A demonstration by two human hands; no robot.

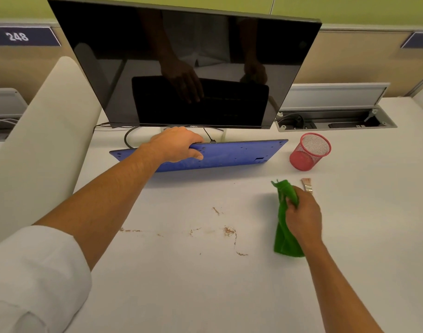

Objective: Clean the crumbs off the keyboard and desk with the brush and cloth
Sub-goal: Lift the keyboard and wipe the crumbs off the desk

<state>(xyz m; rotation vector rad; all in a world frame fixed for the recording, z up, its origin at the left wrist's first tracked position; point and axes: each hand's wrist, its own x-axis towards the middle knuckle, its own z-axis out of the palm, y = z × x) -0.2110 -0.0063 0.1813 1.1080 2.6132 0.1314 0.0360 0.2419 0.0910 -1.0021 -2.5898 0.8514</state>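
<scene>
Crumbs (228, 230), brown and scattered in thin trails and one small heap, lie on the white desk surface (181, 284) between the two forearms, nearest the viewer. Right hand (302, 216), fingers curled round a bunched green cloth (286, 236), is held just right of the crumb trails; the cloth hangs down to the desk. Beyond that hand, a small flat brush with pale bristles and a metal ferrule (307, 185) lies on the desk, its handle hidden by the hand. Left hand (179, 146) grips the top edge of the blue flat keyboard (229, 155), thumb on the near face, fingers over the far side; the keyboard stands tilted on its long edge, underside toward the viewer, long axis running left to right. A red mesh pen cup (310, 152) stands right of the keyboard; a dark monitor (186, 68) rises behind. Judged from this layout, the crumbs lie leftward of the cloth hand, so a right-to-left wipe by the right hand is the shorter reach.
</scene>
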